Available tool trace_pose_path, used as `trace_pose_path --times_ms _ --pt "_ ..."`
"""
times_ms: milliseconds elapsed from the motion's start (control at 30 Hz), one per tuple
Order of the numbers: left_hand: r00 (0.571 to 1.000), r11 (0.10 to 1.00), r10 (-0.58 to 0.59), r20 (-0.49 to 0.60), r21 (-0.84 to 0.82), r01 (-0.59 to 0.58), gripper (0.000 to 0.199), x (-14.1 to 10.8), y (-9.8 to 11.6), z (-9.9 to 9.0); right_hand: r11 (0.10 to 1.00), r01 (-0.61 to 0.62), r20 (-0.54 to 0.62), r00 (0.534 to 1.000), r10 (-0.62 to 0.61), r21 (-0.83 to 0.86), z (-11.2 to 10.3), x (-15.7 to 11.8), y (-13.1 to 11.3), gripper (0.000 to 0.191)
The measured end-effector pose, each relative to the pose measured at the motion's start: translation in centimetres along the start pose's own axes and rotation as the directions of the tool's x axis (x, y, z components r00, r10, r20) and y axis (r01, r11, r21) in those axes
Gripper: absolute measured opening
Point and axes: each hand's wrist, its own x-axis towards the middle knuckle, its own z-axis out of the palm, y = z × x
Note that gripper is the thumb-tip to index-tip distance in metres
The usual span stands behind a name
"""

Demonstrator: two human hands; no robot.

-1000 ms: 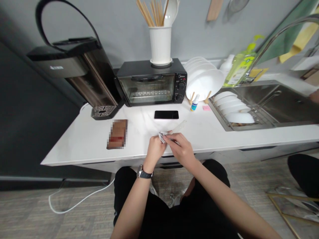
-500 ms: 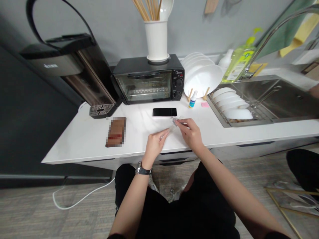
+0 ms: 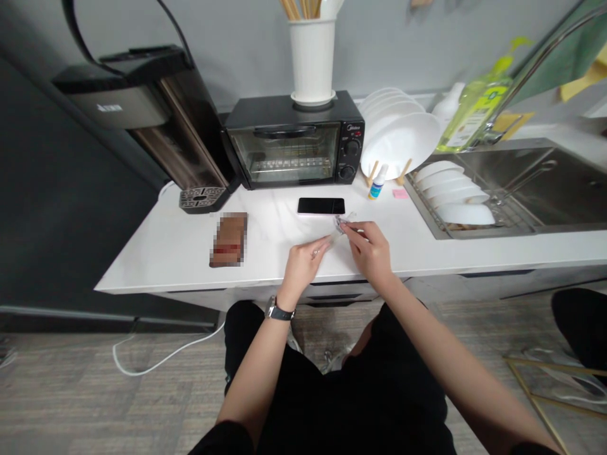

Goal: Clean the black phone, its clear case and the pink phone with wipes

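I can read Midea on the toaster oven (image 3: 284, 155). My right hand (image 3: 372, 253) pinches a small clear plastic piece (image 3: 344, 224); my left hand's (image 3: 301, 268) fingers (image 3: 318, 245) sit nearly closed, their hold unclear.

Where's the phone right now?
In the head view, the black phone lies flat on the white counter, just in front of the toaster oven and a little beyond the left hand and right hand.

One left hand (image 3: 301, 268), one right hand (image 3: 370, 253), one clear plastic piece (image 3: 344, 224), one smartphone (image 3: 321, 206), one toaster oven (image 3: 284, 151).
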Motion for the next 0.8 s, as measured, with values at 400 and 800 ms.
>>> trace_pose_path --times_ms 400,800 --pt "0.999 0.98 -0.038 0.004 0.194 0.037 0.028 0.2 -0.6 -0.1 0.982 0.141 0.05 0.988 -0.148 0.126 1.3 -1.5 -3.2 0.055" --pt "1.0 1.0 0.015 -0.005 0.006 -0.015 0.029 0.0 -0.7 0.2 0.995 -0.01 -0.007 1.0 0.009 -0.099 -0.7 1.4 3.4 0.035"
